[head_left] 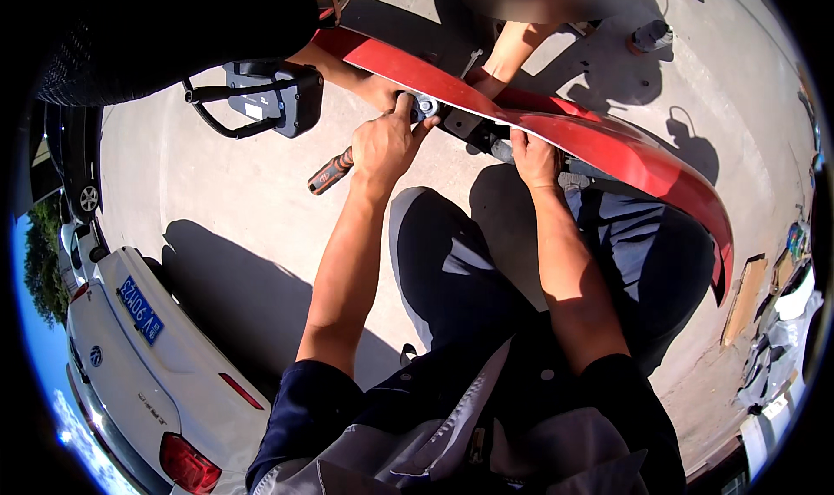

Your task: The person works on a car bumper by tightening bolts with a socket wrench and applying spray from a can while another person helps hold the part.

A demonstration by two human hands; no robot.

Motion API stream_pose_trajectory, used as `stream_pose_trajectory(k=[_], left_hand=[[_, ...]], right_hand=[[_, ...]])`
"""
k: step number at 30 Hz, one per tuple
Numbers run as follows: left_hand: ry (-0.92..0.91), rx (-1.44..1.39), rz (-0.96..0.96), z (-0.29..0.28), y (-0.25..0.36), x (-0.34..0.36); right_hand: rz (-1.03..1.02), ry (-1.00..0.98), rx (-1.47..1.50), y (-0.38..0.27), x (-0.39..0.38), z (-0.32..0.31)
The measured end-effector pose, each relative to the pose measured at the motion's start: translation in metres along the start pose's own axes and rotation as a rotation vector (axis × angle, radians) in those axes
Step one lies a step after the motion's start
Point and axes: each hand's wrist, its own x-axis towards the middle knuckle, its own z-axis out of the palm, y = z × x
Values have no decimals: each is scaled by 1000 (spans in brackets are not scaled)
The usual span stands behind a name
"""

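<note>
A long curved red panel (608, 139), which looks like a car body part, runs across in front of me. My left hand (387, 146) is closed on a tool with a black and orange handle (332, 172), probably a ratchet. A round grey head (424, 106) shows at my fingertips, against the panel's near edge. My right hand (536, 159) is closed round that same edge farther right, its fingertips partly hidden. Another person's hand (380, 92) is beside the grey head. Their other hand (488, 82) is behind the panel, close to a metal wrench (473, 61).
A black case with a strap (276, 98) lies on the concrete at the far left. A dark cylindrical object (651, 36) stands beyond the panel. To the left is a parked white car (165, 365). Cardboard (745, 300) and scrap (773, 365) lie at the right.
</note>
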Motion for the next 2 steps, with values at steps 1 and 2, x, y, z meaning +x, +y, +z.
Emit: stream_pose_trajectory(k=[1,2], left_hand=[[13,7,21,1,-1,0],[26,12,41,1,-2,0]], right_hand=[[64,-52,-7,-4,1,1],[-85,72,-2,-8,4,2]])
